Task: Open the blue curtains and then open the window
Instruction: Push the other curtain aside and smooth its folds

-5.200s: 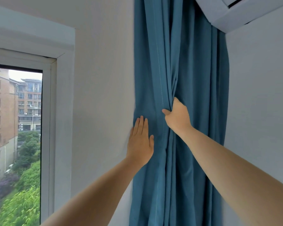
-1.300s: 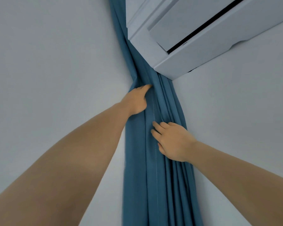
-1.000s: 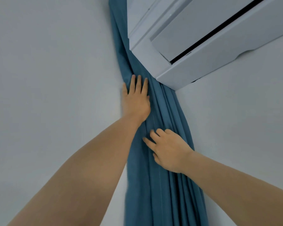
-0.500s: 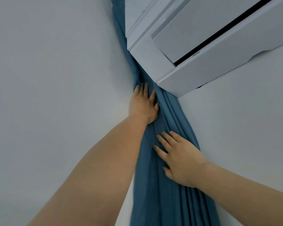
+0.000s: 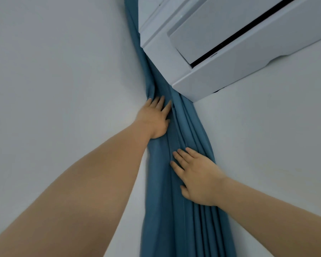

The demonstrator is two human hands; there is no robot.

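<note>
The blue curtain (image 5: 174, 210) hangs gathered into a narrow bundle of folds in the room's corner, running up behind the air conditioner. My left hand (image 5: 154, 119) lies flat on the bundle's left edge, high up, fingers spread and pointing upward, holding nothing. My right hand (image 5: 196, 176) rests flat lower down on the folds' right side, fingers apart and pointing up-left. Neither hand grips the cloth. The window is out of view.
A white wall-mounted air conditioner (image 5: 230, 45) juts out at the upper right, just above my left hand. Bare white wall (image 5: 54, 80) lies left of the curtain, and more white wall (image 5: 267, 136) to its right.
Since a second ago both hands have slid a little lower and rightward in the frame along the curtain, staying flat on it. Five seconds ago the view was lower, with the window at left.
</note>
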